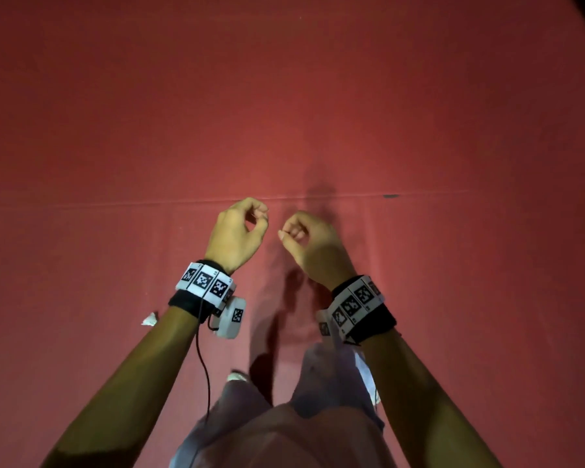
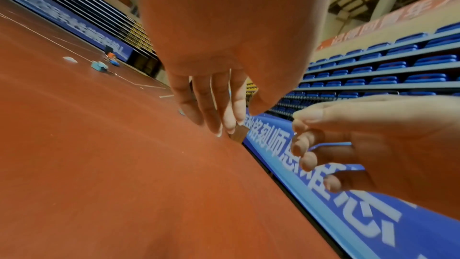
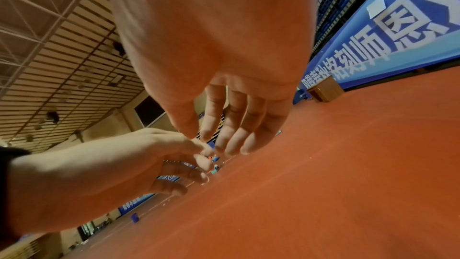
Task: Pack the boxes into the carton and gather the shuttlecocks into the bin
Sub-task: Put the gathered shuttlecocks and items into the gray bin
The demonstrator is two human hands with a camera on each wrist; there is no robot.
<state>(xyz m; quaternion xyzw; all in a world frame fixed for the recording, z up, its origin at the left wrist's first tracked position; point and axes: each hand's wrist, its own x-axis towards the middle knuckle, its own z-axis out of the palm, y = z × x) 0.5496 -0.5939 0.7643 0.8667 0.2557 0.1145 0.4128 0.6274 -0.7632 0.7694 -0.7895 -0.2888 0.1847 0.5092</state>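
Note:
Both hands hang in front of me over the red court floor (image 1: pixel 284 113), close together and holding nothing. My left hand (image 1: pixel 255 217) has its fingers loosely curled, thumb near the index tip. My right hand (image 1: pixel 293 233) is curled the same way a little to the right. A white shuttlecock (image 1: pixel 149 319) lies on the floor beside my left forearm. A brown carton (image 3: pixel 326 92) stands far off on the floor against the blue banner; it also shows past my left fingertips (image 2: pixel 239 135). No boxes can be made out near me.
A blue banner wall (image 2: pixel 348 204) with blue seats (image 2: pixel 398 66) behind runs along the court's edge. Small blue objects (image 2: pixel 99 66) lie far across the floor, and a blue container (image 3: pixel 135 217) stands far away. A white thing (image 1: pixel 237 376) shows by my legs.

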